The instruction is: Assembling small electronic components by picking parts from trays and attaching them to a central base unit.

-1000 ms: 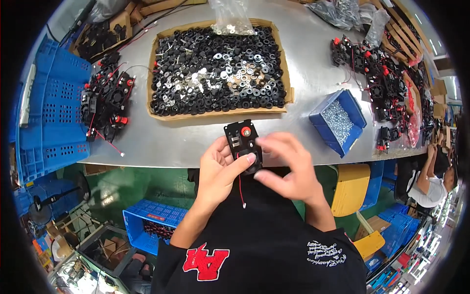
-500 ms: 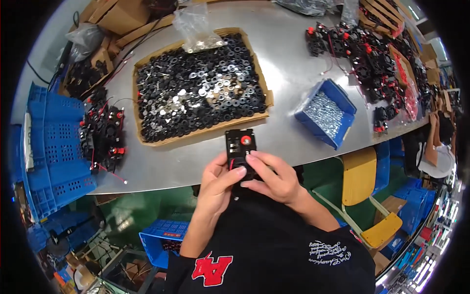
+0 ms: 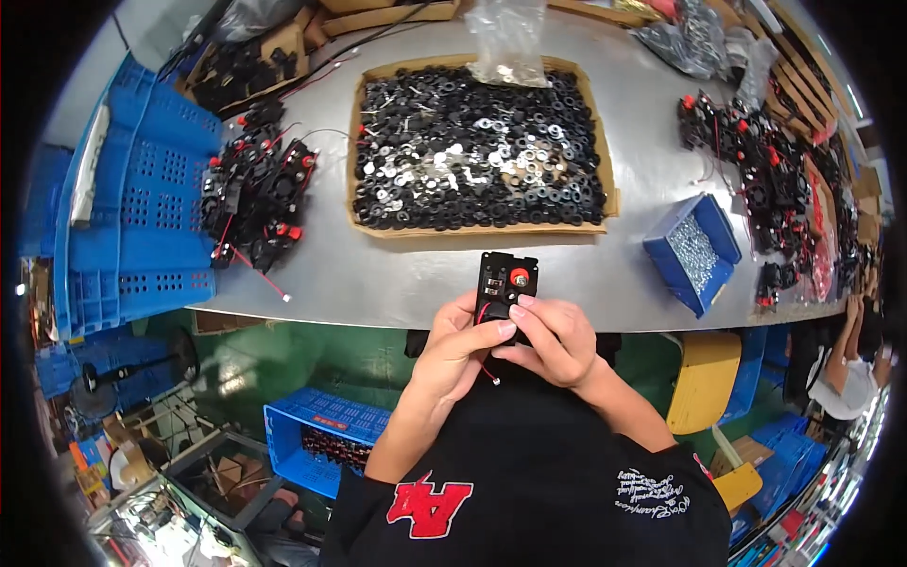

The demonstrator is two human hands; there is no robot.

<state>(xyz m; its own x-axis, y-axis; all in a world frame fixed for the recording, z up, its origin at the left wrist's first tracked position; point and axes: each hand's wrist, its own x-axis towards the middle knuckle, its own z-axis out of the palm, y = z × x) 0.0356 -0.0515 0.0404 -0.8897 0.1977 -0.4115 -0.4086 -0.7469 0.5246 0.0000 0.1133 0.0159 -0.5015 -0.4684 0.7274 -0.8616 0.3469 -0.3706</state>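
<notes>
- Left hand (image 3: 452, 348): closed firmly on the black part (image 3: 504, 291) at its lower left, thumb laid flat across the face
- Right hand (image 3: 559, 342): closed about the lower right of the same part, fingertips pressed to its surface; whether a smaller piece was pinched between them could not be told
- Black part: located between both hands, in front of the chest near the table's front edge; flat, oblong plate with a notched upper edge, apparently hard plastic, bearing a round red knob (image 3: 519, 278) with a shiny centre
- Thin red wire beneath the part ended in a small white plug (image 3: 496, 381), hanging free
- Table (image 3: 425, 274): smooth, grey, metallic sheen
- Cardboard tray (image 3: 609, 203): shallow, roughly rectangular, heaped with glossy black rings and flat silvery washers; a crinkled clear bag (image 3: 507, 38) lay over its far edge
- Blue bin (image 3: 666, 260): smooth-walled, open-topped, holding small bright metal pieces, too fine to identify
- Blue crate (image 3: 142, 189): ribbed, perforated wall, standing just beside a tangled pile of black parts (image 3: 250, 198) with red fittings and wires
</notes>
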